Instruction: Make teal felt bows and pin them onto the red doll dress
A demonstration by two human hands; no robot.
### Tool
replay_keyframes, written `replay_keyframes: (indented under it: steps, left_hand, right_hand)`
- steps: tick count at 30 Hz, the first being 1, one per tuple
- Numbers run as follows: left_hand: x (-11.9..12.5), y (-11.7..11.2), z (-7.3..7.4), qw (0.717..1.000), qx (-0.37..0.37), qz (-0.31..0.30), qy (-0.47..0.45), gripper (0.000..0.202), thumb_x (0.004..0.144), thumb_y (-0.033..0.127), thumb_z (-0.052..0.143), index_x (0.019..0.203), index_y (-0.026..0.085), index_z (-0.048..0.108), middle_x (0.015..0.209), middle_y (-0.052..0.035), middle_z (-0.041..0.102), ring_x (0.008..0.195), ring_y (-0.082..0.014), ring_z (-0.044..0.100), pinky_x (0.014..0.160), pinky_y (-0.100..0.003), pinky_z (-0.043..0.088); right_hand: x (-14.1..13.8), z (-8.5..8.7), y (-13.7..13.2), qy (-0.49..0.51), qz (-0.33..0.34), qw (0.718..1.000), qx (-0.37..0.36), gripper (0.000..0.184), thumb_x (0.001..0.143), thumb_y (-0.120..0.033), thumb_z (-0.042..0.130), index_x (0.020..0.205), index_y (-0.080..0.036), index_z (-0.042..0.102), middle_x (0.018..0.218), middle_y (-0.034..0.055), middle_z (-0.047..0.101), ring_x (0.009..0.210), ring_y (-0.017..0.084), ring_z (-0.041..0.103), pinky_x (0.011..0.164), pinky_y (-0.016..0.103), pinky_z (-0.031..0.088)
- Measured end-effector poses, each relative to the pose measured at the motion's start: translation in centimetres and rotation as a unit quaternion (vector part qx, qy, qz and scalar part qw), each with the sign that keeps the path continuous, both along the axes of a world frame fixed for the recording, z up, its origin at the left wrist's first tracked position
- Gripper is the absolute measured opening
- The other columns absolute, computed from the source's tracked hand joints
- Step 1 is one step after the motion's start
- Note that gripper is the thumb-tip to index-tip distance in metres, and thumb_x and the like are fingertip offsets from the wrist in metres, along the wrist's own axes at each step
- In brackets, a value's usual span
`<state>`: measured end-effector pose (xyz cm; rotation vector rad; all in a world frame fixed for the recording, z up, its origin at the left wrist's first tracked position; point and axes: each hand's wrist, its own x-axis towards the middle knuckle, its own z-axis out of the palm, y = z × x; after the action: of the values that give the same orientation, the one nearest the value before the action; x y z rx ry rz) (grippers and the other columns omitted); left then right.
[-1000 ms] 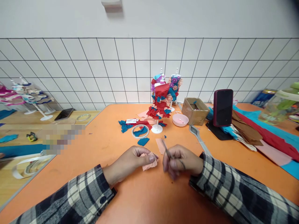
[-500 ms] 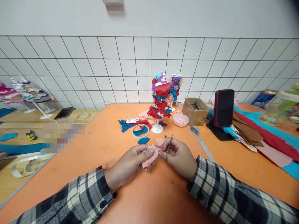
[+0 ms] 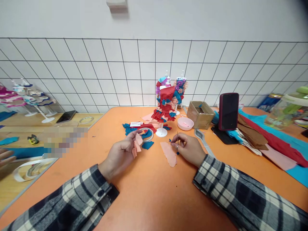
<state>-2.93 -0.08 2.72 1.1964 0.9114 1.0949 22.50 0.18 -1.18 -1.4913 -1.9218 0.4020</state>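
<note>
hands parted since 0.5 s ago: left hand [image 3: 120, 156] pinches folded pink piece [image 3: 137, 145]; right hand [image 3: 190, 149], fingers closed on thin metal tool [image 3: 177, 137], meets flat pink strip [image 3: 169, 154].

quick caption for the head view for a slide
Left hand pinches crumpled pink paper; right hand holds thin metal tool at orange table

Left hand [image 3: 120, 154] is pinching a pink paper piece [image 3: 137, 145], looking crinkled and matt. Right hand [image 3: 190, 149] is gripping a thin tool [image 3: 177, 137], reading as metal. Orange table [image 3: 149, 192] is looking smooth, low-sheen. Cardboard box [image 3: 201, 114] is showing matt brown. Pink bowl [image 3: 185, 123] is looking like glossy plastic.
</note>
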Motion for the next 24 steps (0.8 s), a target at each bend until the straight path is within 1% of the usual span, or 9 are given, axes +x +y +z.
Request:
replay_keyframes:
  steps: [2,7,10,12,14,16,19,21,24]
  left_hand:
    - [-1.8,1.3,0.3,0.991,0.044,-0.009,0.128,0.057,0.047,0.009,0.044,0.102,0.020,0.058,0.083,-0.0028,0.057,0.073,-0.0182,0.052,0.060,-0.029,0.041]
    - [-5.0,4.4,-1.3,0.931,0.066,-0.043,0.357,0.047,0.065,0.021,0.058,0.112,0.019,0.054,0.086,-0.0024,0.062,0.078,-0.0208,0.060,0.067,-0.031,0.047]
    - [-5.4,4.8,-1.9,0.904,0.102,-0.012,0.415,0.052,0.069,0.034,0.063,0.117,0.018,0.053,0.097,-0.0067,0.064,0.082,-0.0227,0.063,0.071,-0.033,0.049]
    - [-5.6,4.5,-1.5,0.864,0.163,0.045,0.473,0.048,0.071,0.043,0.064,0.112,0.019,0.058,0.105,-0.0098,0.064,0.089,-0.0253,0.062,0.073,-0.033,0.048]
    - [-5.9,4.0,-0.6,0.814,0.208,0.084,0.536,0.038,0.075,0.051,0.060,0.095,0.019,0.065,0.099,-0.0094,0.066,0.087,-0.0264,0.062,0.071,-0.034,0.047]
    - [-6.0,3.4,0.2,0.802,0.208,0.018,0.559,0.033,0.079,0.050,0.056,0.083,0.020,0.069,0.087,-0.0070,0.068,0.078,-0.0243,0.063,0.068,-0.032,0.046]
    - [-5.5,2.8,0.3,0.796,0.262,-0.153,0.524,0.027,0.085,0.040,0.054,0.089,0.021,0.072,0.098,-0.0077,0.068,0.092,-0.0237,0.062,0.081,-0.031,0.045]
    - [-4.8,2.5,-0.3,0.787,0.303,-0.161,0.513,0.027,0.087,0.036,0.051,0.094,0.020,0.071,0.107,-0.0100,0.065,0.100,-0.0244,0.059,0.089,-0.033,0.043]
    - [-3.7,2.2,-1.4,0.786,0.315,-0.139,0.513,0.028,0.087,0.038,0.052,0.100,0.020,0.069,0.110,-0.0111,0.063,0.102,-0.0249,0.058,0.090,-0.034,0.043]
  right_hand:
    - [-0.5,0.2,-0.4,-0.027,0.070,0.997,0.002,0.010,0.080,-0.024,0.059,0.085,-0.022,0.067,0.076,-0.0006,0.067,0.066,0.014,0.056,0.060,0.024,0.036]
    - [-4.1,1.0,0.8,-0.068,0.131,0.989,0.027,0.020,0.082,-0.019,0.057,0.099,-0.024,0.066,0.095,0.0020,0.070,0.088,0.017,0.061,0.069,0.025,0.038]
    - [-6.4,1.4,3.0,-0.141,0.141,0.979,0.032,0.021,0.081,-0.017,0.058,0.100,-0.024,0.064,0.096,0.0022,0.069,0.089,0.018,0.060,0.064,0.024,0.034]
    - [-7.3,1.3,4.3,-0.170,0.138,0.975,0.037,0.014,0.081,-0.017,0.057,0.092,-0.022,0.064,0.090,0.0031,0.068,0.086,0.018,0.059,0.061,0.025,0.031]
    - [-7.6,1.0,5.1,-0.170,0.139,0.975,0.042,0.010,0.081,-0.015,0.056,0.084,-0.020,0.063,0.084,0.0038,0.067,0.081,0.018,0.058,0.060,0.025,0.028]
    - [-7.5,0.6,5.6,-0.157,0.139,0.977,0.046,0.010,0.080,-0.012,0.055,0.081,-0.019,0.062,0.081,0.0038,0.067,0.078,0.017,0.057,0.060,0.025,0.027]
    - [-7.2,0.1,5.7,-0.130,0.142,0.980,0.047,0.011,0.078,-0.009,0.056,0.080,-0.019,0.061,0.080,0.0027,0.066,0.078,0.016,0.057,0.061,0.024,0.029]
    - [-7.2,-0.1,5.8,-0.105,0.145,0.983,0.045,0.011,0.079,-0.009,0.054,0.081,-0.018,0.060,0.081,0.0021,0.067,0.078,0.015,0.057,0.063,0.023,0.032]
    - [-7.4,-0.3,5.8,-0.068,0.142,0.987,0.041,0.010,0.083,-0.011,0.051,0.084,-0.018,0.059,0.083,0.0022,0.067,0.079,0.014,0.058,0.065,0.022,0.036]
